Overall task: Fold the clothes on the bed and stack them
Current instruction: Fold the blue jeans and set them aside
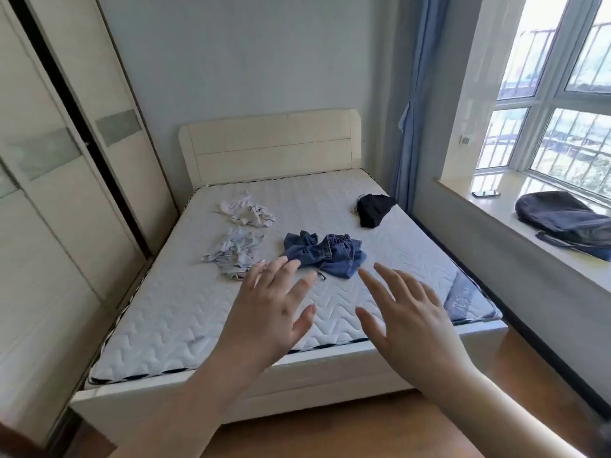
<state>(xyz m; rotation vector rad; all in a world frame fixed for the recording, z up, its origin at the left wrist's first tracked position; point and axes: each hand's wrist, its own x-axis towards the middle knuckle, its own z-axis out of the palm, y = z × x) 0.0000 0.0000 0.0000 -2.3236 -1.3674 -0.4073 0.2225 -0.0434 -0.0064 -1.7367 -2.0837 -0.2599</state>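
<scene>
Several crumpled garments lie on the bare quilted mattress (185,312). Blue denim shorts (325,254) are bunched in the middle. A pale striped garment (233,254) lies to their left, a white patterned one (246,211) further back, and a black garment (373,208) at the far right. My left hand (267,309) and my right hand (406,317) are stretched out in front of me above the near half of the mattress, fingers spread and straight, holding nothing. The left fingertips overlap the near edge of the denim shorts in view.
A cream headboard (271,143) stands at the far end. Wardrobe sliding doors (59,180) run along the left. On the right, a window ledge (496,209) carries a dark backpack (568,219) and a phone (486,193). A blue curtain (410,127) hangs by the window. Wooden floor lies below.
</scene>
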